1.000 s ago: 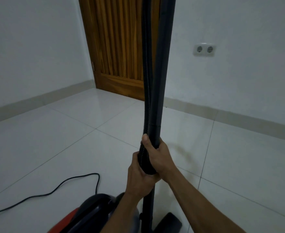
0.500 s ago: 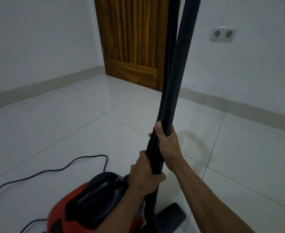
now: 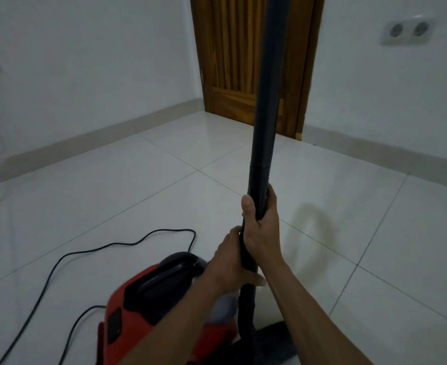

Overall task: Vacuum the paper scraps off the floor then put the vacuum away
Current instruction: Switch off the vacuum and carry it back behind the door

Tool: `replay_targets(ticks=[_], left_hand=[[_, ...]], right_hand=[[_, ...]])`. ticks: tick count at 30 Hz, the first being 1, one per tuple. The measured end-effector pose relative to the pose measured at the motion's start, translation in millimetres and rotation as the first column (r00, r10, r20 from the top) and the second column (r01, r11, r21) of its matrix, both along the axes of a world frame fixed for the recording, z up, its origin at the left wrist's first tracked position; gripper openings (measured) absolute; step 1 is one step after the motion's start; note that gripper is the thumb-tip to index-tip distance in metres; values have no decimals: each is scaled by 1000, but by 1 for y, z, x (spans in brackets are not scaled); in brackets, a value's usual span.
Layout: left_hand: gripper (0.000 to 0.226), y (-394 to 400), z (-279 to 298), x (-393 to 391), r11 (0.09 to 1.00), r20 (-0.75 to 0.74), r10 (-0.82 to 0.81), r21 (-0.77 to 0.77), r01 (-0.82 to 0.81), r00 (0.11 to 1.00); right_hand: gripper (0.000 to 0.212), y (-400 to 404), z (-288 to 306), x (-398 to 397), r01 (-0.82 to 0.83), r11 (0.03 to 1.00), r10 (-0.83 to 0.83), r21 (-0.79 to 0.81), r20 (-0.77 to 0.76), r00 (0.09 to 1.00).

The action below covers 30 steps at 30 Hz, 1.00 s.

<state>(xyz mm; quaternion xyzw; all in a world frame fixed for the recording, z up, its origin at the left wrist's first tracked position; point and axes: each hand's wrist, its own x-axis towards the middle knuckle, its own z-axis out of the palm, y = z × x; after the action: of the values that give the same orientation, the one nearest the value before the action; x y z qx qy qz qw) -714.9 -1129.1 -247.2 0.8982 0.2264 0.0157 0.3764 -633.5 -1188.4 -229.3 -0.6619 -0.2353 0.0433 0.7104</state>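
Vacuum wand (image 3: 266, 122) stands upright beside the red vacuum body (image 3: 148, 306) on the floor; your right hand (image 3: 260, 227) and left hand (image 3: 229, 262) both wrap it. It looks stiff and light, the body heavier: I think lift that by its top handle (image 3: 164, 277).

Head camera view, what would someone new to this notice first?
A tall black vacuum wand stands upright at centre, with the right hand gripping it just above the left hand. Below left sits the red vacuum body, its black power cord looping across the white tiled floor. A wooden door fills the far corner.
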Motion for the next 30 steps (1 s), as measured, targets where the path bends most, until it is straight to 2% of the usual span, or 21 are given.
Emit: replay_targets(ticks=[2, 4, 6, 9, 12, 17, 21, 25, 30], left_hand=[[115, 1, 5, -14, 995, -62, -46, 86, 51, 997], [101, 0, 13, -32, 980, -64, -48, 190, 59, 997], [84, 0, 24, -53, 959, 19, -10, 284, 4, 1000], [65, 12, 31, -78, 898, 246, 55, 412, -156, 968], [59, 31, 24, -96, 808, 356, 168, 485, -335, 919], [70, 38, 5, -147, 746, 431, 457, 291, -599, 778], [80, 24, -32, -189, 689, 322, 654, 121, -715, 685], [96, 2, -60, -201, 680, 139, 709, 129, -722, 692], [98, -10, -58, -190, 612, 97, 777, 112, -782, 622]], right_hand=[[78, 1, 0, -3, 9, 1000, -9, 9, 14, 1000], [74, 0, 1, -5, 20, 1000, -20, 17, 30, 999], [74, 1, 3, -8, 29, 1000, -29, -3, 52, 998], [76, 4, 3, -12, 55, 998, -53, -31, 79, 995], [76, 6, 3, -14, 94, 994, -88, -49, 108, 990], [68, 4, 6, -22, 133, 989, -123, -58, 148, 981], [69, 5, 5, -24, 143, 989, -134, -47, 162, 978], [69, 5, 0, -22, 159, 986, -148, -50, 182, 972], [68, 3, -1, -21, 146, 989, -136, -35, 206, 969]])
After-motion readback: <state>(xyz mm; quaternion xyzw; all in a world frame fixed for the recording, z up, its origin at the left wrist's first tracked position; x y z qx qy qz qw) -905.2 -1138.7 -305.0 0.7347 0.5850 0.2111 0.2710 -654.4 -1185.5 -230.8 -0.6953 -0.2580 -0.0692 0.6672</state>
